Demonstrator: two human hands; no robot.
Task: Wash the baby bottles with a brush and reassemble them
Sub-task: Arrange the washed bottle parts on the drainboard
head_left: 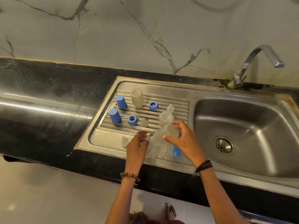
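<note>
- Right hand [181,139], centre of frame: fingers curled round the top of a clear bottle [159,139] that stands on the front edge of the drainboard [103,139].
- Left hand [137,146], just left of that bottle: fingertips gathered beside its body; whether they pinch a small clear part or the bottle itself cannot be told.
- A blue piece [176,150] shows under the right hand, partly hidden.
- Second clear bottle [165,117] stands just behind the hands; a third [137,100] stands upright at upper centre of the drainboard.
- Two blue caps [121,101] [114,115] stand on the drainboard's left side; two blue rings [153,105] [132,119] lie right of them.
- Clear teats: one [144,122] beside the nearer ring, one [124,141] left of the left hand.
- Sink basin [242,126] at right; tap [257,62] at upper right; dark bench [40,94] at left.
</note>
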